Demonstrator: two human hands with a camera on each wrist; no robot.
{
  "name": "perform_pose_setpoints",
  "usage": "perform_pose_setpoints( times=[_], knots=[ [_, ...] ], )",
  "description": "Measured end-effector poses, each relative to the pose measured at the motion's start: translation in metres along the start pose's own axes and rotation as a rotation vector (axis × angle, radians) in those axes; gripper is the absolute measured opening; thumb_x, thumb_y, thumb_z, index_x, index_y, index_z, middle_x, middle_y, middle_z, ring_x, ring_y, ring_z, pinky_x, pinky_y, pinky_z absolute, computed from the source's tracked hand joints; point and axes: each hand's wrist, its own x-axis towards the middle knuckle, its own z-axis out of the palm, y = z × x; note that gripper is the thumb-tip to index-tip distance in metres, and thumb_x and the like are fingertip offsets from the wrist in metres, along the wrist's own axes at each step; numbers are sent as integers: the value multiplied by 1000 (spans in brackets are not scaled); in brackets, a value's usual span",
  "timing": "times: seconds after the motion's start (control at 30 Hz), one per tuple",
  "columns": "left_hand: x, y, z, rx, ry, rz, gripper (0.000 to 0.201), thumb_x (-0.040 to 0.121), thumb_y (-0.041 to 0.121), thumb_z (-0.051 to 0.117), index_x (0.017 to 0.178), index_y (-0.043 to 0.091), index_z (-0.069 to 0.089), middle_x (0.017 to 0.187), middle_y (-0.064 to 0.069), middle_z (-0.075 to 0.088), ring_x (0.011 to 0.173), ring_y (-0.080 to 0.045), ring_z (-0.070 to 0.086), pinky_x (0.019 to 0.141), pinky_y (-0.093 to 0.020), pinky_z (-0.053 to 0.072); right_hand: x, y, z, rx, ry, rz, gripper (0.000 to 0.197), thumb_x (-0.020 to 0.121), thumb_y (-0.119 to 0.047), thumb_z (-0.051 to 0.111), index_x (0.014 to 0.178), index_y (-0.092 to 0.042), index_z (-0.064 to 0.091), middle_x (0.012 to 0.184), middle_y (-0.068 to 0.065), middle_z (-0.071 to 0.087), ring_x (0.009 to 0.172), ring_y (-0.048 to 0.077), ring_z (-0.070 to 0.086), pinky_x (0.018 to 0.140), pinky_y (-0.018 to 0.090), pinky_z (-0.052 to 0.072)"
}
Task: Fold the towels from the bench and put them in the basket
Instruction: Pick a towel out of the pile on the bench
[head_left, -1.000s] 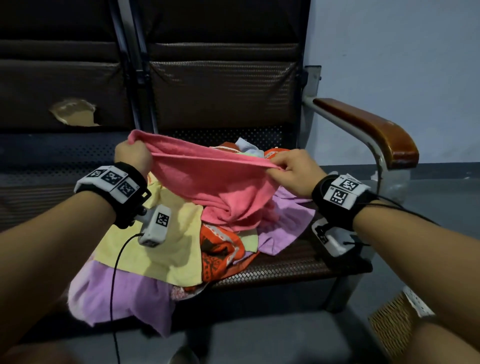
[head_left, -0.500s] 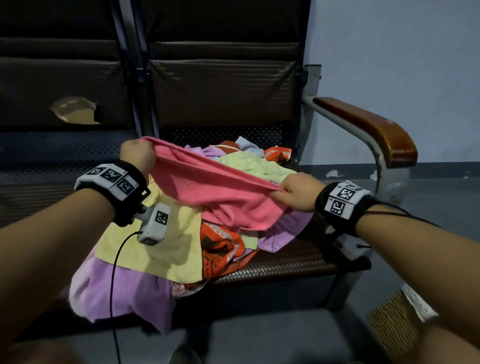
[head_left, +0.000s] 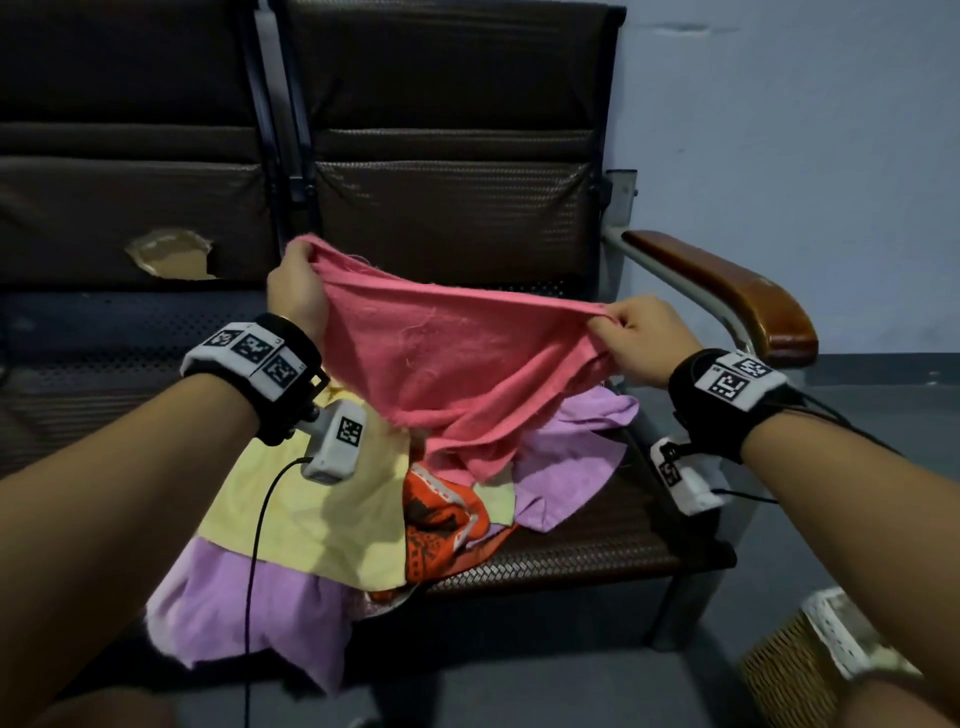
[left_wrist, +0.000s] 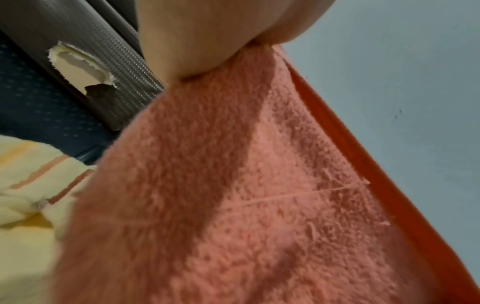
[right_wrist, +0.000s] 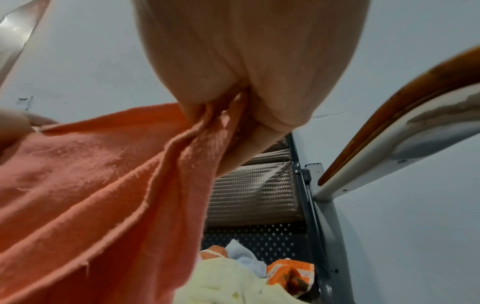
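Note:
A pink towel (head_left: 457, 364) hangs stretched above the bench seat (head_left: 597, 540), held at its top edge by both hands. My left hand (head_left: 296, 286) grips the left corner, and my right hand (head_left: 631, 332) pinches the bunched right corner. The left wrist view is filled by the pink towel (left_wrist: 246, 195) hanging from my left hand (left_wrist: 207, 35). In the right wrist view the pink towel (right_wrist: 103, 185) gathers into my right hand (right_wrist: 246, 72). Under it lie a yellow towel (head_left: 322, 509), purple towels (head_left: 571, 467) and an orange patterned one (head_left: 441, 525). The woven basket (head_left: 795, 670) stands on the floor at lower right.
The bench has a dark backrest (head_left: 452, 156) with a torn hole (head_left: 171, 254) on the left seat's back. A wooden armrest (head_left: 727, 291) runs along the right side, close to my right hand. A purple towel (head_left: 228, 613) droops over the seat's front edge. Grey floor lies below.
Both hands have lifted the pink towel and pulled its top edge wider and tauter. My right hand rose and moved to the right; the left rose slightly.

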Motion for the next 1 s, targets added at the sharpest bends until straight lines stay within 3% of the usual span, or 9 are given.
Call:
perform_pose_setpoints(
  times=[0.13,0.2,0.27,0.33,0.43,0.6,0.77,0.9,1.0],
  knots=[
    [-9,15,0,-110,-172,-23,25,74,40,49,78,20,64,100,-18,69,86,-29,61,77,-39,49,5,5,-20,7,26,-11,23,92,-19,64,72,-12,73,63,5,68,63,19,63,59,25,46],
    [-14,21,-3,-129,-292,-16,22,76,29,47,75,14,64,82,-13,73,65,-26,62,58,-25,49,8,5,-30,102,93,-4,15,88,-14,69,75,-20,73,60,-8,65,54,0,58,54,13,42],
    [-13,24,-3,-25,-321,-3,13,81,15,49,73,11,60,60,-2,59,46,-16,52,42,-16,39,10,3,-42,240,83,22,16,87,-11,72,98,-23,74,75,-10,69,65,-4,64,65,16,51],
    [-8,27,-3,116,-331,39,13,85,1,56,80,11,63,65,-4,58,48,-14,54,47,-20,44,14,2,-53,219,26,34,33,89,-10,68,118,-25,71,89,-6,73,80,6,70,79,24,56],
    [-4,37,-2,227,-413,134,21,83,-9,68,91,10,67,85,-11,66,72,-20,62,69,-32,54,20,-3,-68,-65,-64,2,34,91,-7,54,106,-27,77,93,-3,73,89,15,68,84,26,51],
    [-7,61,6,259,-483,164,18,84,0,74,93,16,75,92,-15,72,77,-21,70,69,-28,62,26,-9,-84,-134,-14,134,22,88,-5,43,92,-18,61,98,10,66,96,33,62,77,32,43],
    [-1,80,13,421,-406,304,5,83,21,79,87,20,76,89,-10,75,76,-18,69,75,-34,58,31,-15,-109,-119,66,103,27,95,-16,44,85,-10,68,94,16,69,94,35,63,76,33,43],
    [4,85,14,685,-401,337,45,81,63,69,78,18,78,70,0,74,63,-16,66,64,-32,53,29,-16,-128,-115,50,114,41,93,-45,57,68,-14,64,69,8,64,72,27,60,65,33,42],
    [1,81,24,443,-390,292,27,92,43,67,94,18,77,90,-9,73,80,-19,64,78,-37,53,29,-15,-128,83,15,101,27,94,-34,65,73,-18,59,74,3,62,71,17,57,64,28,43]
  ],
)
